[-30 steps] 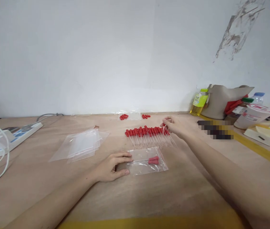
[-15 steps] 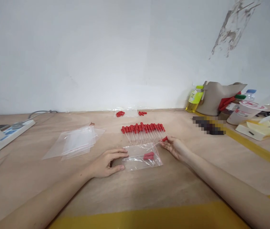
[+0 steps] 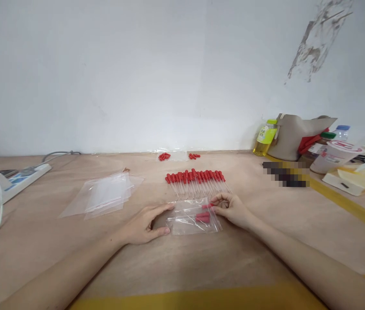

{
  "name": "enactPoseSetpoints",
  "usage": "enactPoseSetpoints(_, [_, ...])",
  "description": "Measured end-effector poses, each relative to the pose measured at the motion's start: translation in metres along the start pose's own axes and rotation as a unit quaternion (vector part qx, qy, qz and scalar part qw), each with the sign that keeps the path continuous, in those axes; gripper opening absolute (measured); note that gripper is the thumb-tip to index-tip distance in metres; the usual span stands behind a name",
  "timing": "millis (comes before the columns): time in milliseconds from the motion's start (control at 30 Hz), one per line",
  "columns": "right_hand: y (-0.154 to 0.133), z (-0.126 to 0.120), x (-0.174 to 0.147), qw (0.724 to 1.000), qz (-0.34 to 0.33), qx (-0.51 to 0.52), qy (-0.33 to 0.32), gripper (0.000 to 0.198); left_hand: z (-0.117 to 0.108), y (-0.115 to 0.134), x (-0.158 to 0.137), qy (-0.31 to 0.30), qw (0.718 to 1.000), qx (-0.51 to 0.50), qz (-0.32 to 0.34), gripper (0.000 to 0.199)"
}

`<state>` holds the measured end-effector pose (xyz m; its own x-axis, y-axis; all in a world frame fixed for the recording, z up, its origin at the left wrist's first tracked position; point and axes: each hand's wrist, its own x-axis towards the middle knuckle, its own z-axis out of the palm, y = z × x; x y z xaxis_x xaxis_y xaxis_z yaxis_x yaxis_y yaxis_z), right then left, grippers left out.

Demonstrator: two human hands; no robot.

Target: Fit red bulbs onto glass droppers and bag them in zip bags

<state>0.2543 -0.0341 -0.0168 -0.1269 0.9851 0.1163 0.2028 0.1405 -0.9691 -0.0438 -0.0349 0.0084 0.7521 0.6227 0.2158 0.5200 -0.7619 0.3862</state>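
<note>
A clear zip bag [image 3: 185, 226] lies flat on the table with red-bulbed droppers [image 3: 202, 217] inside it. My left hand [image 3: 148, 224] rests at the bag's left edge, thumb and fingers apart. At the open right end, my right hand [image 3: 230, 209] pinches a dropper [image 3: 207, 206] by its red bulb; its clear stem lies within the bag. Just behind the bag, a row of red-bulbed droppers [image 3: 195, 177] lies side by side, stems toward me.
Flat empty zip bags [image 3: 106, 193] are stacked at left, near a white power strip [image 3: 27, 176]. Loose red bulbs [image 3: 164, 157] lie by the wall. A yellow-green bottle [image 3: 264, 137], a grey container [image 3: 287, 140], a cup [image 3: 335, 157] and a tissue pack [image 3: 357, 178] stand at right.
My right hand has moved left and toward me, carrying the dropper from outside the bag's mouth into it. My left hand stays at the bag's left edge.
</note>
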Motion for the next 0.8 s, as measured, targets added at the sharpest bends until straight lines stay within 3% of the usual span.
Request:
enactPoseSetpoints(167, [0.010,0.001,0.002,0.996,-0.042,-0.074,-0.003,0.020,0.000,0.000,0.001,0.008,1.000,0.004,0.016,0.055])
enactPoseSetpoints(400, [-0.001,0.003,-0.002,0.996,-0.039,-0.025,-0.073,0.030,0.000,-0.001,0.003,0.014,1.000,-0.002,0.026,0.054])
enactPoseSetpoints(667, [-0.004,-0.004,-0.004,0.985,-0.058,-0.103,-0.130,0.024,0.001,-0.003,0.004,0.017,0.999,-0.012,0.038,0.041])
enactPoseSetpoints(800, [-0.003,-0.013,0.005,0.991,-0.036,-0.123,-0.033,0.021,0.000,-0.002,0.004,0.018,0.999,-0.028,0.036,0.031])
